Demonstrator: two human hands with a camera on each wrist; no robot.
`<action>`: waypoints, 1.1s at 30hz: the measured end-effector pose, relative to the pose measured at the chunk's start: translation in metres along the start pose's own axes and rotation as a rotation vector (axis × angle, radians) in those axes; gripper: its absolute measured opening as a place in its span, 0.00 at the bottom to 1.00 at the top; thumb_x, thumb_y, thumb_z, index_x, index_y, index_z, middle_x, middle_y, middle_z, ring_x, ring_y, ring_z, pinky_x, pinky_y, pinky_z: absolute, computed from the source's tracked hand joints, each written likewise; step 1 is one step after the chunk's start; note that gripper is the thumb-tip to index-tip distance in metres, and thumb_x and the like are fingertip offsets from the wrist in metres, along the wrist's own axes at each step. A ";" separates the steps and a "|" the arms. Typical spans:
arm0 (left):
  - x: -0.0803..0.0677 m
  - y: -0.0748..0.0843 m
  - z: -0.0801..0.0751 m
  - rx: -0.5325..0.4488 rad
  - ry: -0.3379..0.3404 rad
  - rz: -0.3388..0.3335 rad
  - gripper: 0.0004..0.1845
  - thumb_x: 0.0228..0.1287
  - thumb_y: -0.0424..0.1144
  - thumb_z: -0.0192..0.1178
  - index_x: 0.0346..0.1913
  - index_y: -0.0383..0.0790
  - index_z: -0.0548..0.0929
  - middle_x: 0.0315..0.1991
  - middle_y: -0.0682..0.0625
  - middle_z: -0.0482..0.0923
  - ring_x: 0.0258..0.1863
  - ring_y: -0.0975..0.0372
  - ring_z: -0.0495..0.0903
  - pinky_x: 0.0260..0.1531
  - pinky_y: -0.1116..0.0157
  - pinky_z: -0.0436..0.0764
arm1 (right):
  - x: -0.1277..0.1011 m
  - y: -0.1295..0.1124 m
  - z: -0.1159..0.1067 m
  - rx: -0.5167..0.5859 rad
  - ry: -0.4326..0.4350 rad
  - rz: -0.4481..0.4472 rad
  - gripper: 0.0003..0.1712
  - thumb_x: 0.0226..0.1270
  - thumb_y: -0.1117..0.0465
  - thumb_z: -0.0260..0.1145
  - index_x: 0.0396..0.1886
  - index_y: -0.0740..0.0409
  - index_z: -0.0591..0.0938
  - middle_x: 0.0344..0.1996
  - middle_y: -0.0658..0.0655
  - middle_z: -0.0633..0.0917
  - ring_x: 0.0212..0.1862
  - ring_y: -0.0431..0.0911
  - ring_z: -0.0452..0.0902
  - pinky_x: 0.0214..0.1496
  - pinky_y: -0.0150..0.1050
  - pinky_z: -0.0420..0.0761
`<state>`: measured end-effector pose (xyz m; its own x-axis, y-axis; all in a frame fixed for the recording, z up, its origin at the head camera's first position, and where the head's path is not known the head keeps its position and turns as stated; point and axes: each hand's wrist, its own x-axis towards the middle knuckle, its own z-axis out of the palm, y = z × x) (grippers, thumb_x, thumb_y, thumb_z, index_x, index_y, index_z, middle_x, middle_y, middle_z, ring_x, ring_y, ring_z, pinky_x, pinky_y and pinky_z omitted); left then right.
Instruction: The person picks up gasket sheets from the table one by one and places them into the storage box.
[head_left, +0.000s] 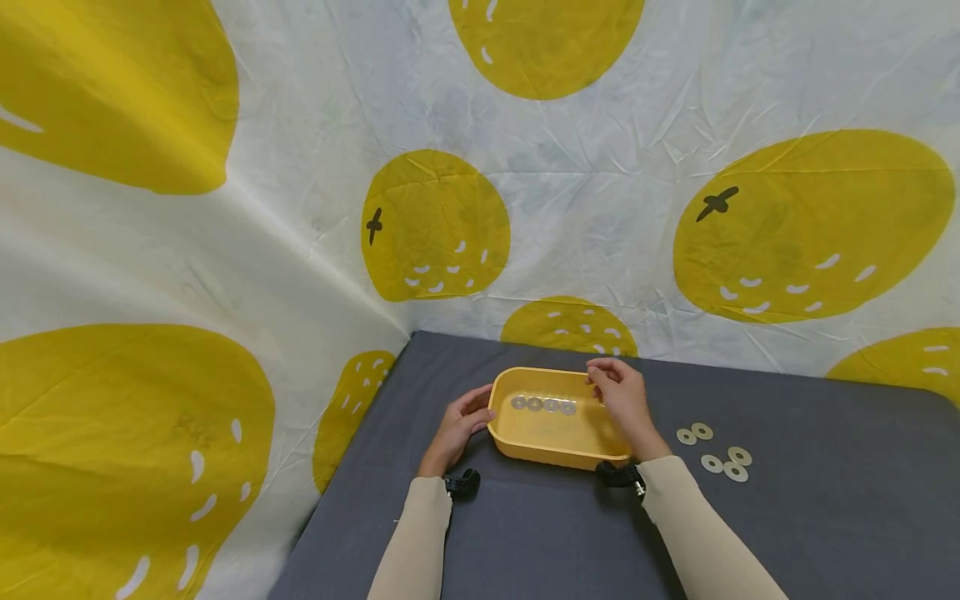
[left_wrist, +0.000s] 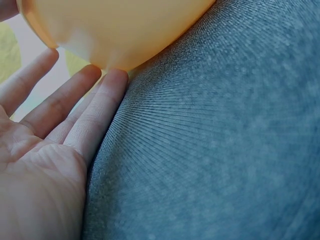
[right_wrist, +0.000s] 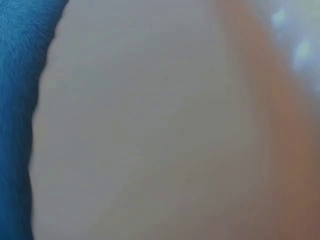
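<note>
Four washers [head_left: 543, 405] in tray [head_left: 558, 454] (five [head_left: 714, 452], seemingly, outside).

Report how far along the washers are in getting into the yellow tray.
Done: four washers lie in a row inside the yellow tray. In hand: the right hand is over the tray's far right side, fingers curled; whether it pinches a washer cannot be told. The left hand touches the tray's left wall with straight fingers. Left: five washers on the grey cloth to the right.
</note>
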<state>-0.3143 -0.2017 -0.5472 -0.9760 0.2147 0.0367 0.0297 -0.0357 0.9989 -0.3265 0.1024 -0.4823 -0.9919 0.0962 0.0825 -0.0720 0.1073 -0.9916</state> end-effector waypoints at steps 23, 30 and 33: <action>0.000 0.001 -0.002 0.010 0.010 -0.005 0.29 0.70 0.34 0.62 0.73 0.46 0.73 0.69 0.40 0.75 0.66 0.47 0.77 0.59 0.60 0.82 | -0.052 0.028 -0.178 -0.092 0.082 0.063 0.07 0.77 0.53 0.62 0.44 0.37 0.86 0.28 0.37 0.87 0.28 0.35 0.81 0.32 0.31 0.83; 0.000 0.000 -0.001 0.001 0.009 -0.012 0.29 0.70 0.33 0.62 0.73 0.46 0.74 0.69 0.40 0.76 0.66 0.48 0.78 0.58 0.62 0.83 | -0.057 0.036 -0.203 -0.447 0.043 0.074 0.21 0.80 0.51 0.58 0.58 0.63 0.80 0.29 0.40 0.85 0.31 0.40 0.80 0.34 0.34 0.82; 0.001 -0.001 0.000 -0.005 0.001 -0.009 0.29 0.70 0.33 0.62 0.73 0.46 0.74 0.69 0.40 0.75 0.66 0.48 0.77 0.58 0.61 0.82 | -0.056 0.038 -0.211 -0.567 0.010 0.078 0.26 0.80 0.54 0.57 0.62 0.72 0.76 0.29 0.52 0.84 0.30 0.42 0.79 0.32 0.35 0.80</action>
<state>-0.3149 -0.2020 -0.5480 -0.9765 0.2138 0.0280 0.0201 -0.0392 0.9990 -0.2511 0.3103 -0.5034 -0.9909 0.1340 0.0146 0.0713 0.6136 -0.7864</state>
